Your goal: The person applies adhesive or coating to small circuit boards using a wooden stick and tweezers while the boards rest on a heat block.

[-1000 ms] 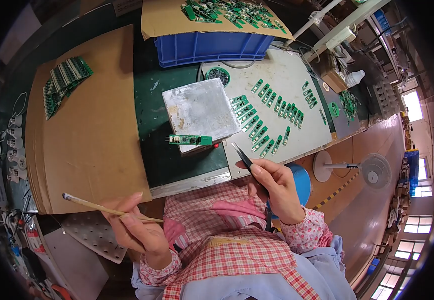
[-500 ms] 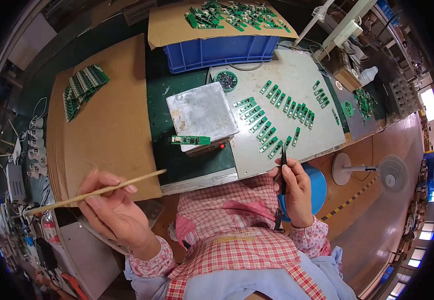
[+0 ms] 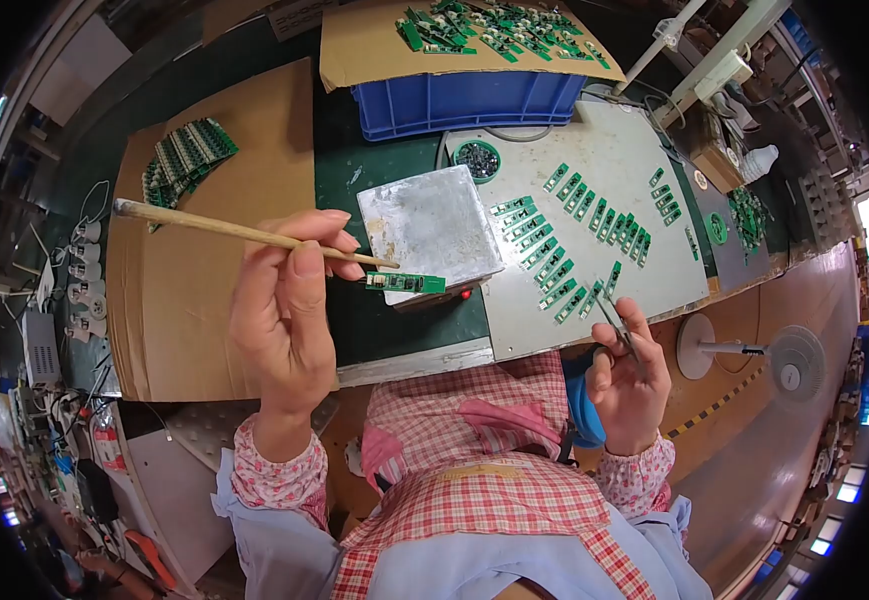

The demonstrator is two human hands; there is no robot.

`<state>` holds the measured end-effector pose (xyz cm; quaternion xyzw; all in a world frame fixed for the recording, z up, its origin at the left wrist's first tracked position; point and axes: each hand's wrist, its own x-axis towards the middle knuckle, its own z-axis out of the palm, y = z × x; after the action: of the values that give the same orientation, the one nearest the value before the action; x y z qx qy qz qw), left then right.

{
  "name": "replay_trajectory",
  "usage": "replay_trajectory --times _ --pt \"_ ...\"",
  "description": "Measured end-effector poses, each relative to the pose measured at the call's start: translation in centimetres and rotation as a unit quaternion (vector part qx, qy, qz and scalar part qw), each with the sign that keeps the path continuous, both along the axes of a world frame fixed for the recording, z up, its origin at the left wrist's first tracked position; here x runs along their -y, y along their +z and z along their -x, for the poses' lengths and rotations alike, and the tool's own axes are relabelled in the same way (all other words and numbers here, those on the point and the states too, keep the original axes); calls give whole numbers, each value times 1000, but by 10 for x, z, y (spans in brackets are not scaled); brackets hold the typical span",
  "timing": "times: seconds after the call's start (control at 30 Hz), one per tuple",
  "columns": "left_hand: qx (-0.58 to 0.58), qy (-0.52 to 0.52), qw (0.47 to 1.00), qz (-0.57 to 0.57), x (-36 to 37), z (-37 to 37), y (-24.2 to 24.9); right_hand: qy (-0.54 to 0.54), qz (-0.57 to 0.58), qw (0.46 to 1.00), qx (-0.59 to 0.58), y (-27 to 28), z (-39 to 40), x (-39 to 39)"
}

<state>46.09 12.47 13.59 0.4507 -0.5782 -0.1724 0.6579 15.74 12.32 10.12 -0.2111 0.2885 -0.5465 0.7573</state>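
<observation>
My left hand [image 3: 289,305] pinches a thin wooden stick [image 3: 244,232]; its right end is just above a green circuit board [image 3: 406,283]. That board lies along the near edge of a square metal block [image 3: 429,225]. Dark tweezers [image 3: 616,325] are held between the fingers of my right hand [image 3: 629,375], their tips pointing up at the small green boards [image 3: 558,293] laid in rows on the pale sheet [image 3: 514,335]. Whether the tips touch a board is hard to tell.
Behind stands a blue crate [image 3: 464,103] under cardboard piled with boards [image 3: 499,30]. A round dish [image 3: 476,160] of dark parts sits beyond the block. Stacked boards [image 3: 189,160] lie on cardboard [image 3: 224,290] at the left. A fan [image 3: 796,364] stands at the right.
My left hand has moved right and up, bringing the stick's right end over the board on the block. My right hand has shifted right, with its tweezers now tilted. The view has shifted slightly.
</observation>
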Motion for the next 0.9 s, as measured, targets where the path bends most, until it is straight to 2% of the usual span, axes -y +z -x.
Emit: replay_trajectory --times 0.1,0.2,0.33,0.4,0.47,0.57,0.7,0.9 --pt "3 -10 1000 -3 1 -2 -1 -15 -34 999 40 16 -9 1" --pt "5 -7 1000 5 2 -4 -3 38 76 996 -37 12 -11 5" --pt "0 5 1000 14 2 -6 -6 38 150 950 -272 27 -34 9" --pt "-4 8 1000 22 2 -6 -6 8 295 877 -380 28 -53 15" --pt "-9 8 1000 28 0 -8 -5 -7 400 776 -487 36 -68 18" --pt "-18 -1 999 34 -2 -9 -5 -44 527 668 -523 31 -84 23" --pt "-22 3 999 36 -3 -9 -7 -72 560 609 -557 20 -98 22" --pt "-25 9 999 46 -5 -12 -9 -74 563 583 -581 15 -107 26"
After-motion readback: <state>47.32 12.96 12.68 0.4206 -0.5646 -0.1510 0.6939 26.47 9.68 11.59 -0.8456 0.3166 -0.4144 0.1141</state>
